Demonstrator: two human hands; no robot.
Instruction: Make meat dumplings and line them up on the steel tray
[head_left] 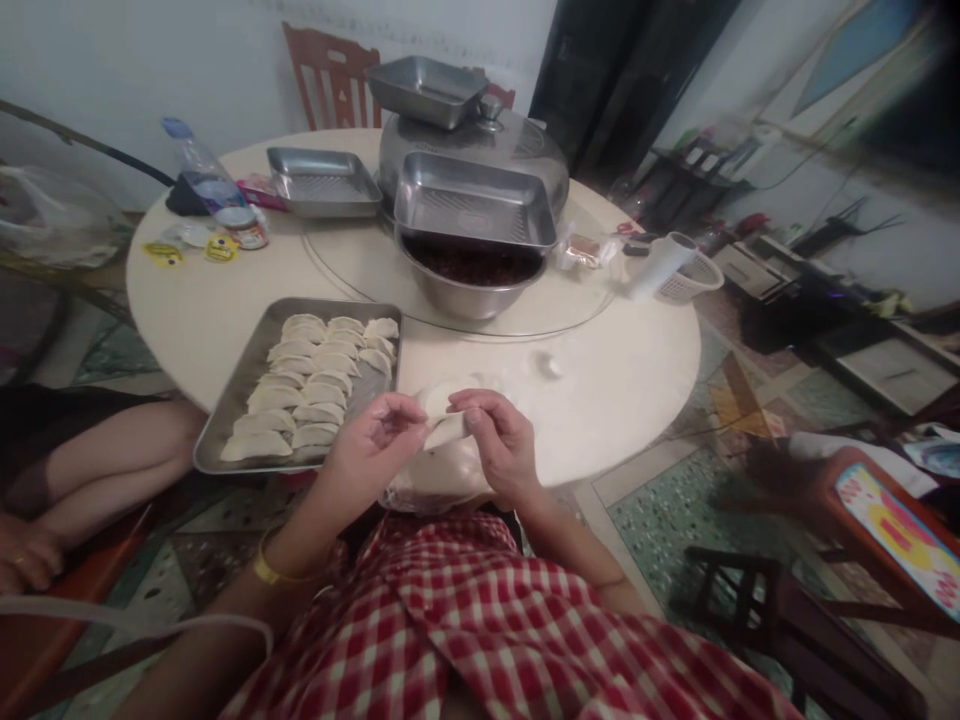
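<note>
Between my two hands, above the near edge of the table, is a dumpling (pixel 447 430) in pale dough, folded over. My left hand (pixel 386 430) pinches its left end with thumb and fingers. At the other end, my right hand (pixel 501 440) grips the dough the same way. Below and behind the hands lie more pale dough wrappers (pixel 442 396) and a clear plastic bag (pixel 435 490), partly hidden. To the left, a metal tray (pixel 217 445) holds rows of folded dumplings (pixel 322 390). Farther back, a steel bowl (pixel 480 300) contains a dark filling (pixel 480 265).
A metal tray (pixel 476 205) rests over the bowl, beside a large lidded pan (pixel 517 140) topped by another tray (pixel 427 85). A plastic bottle (pixel 206 180) leans at the back left. A white basket (pixel 694 278) stands right. Another person's legs (pixel 127 445) are at left; stools (pixel 802 620) stand right.
</note>
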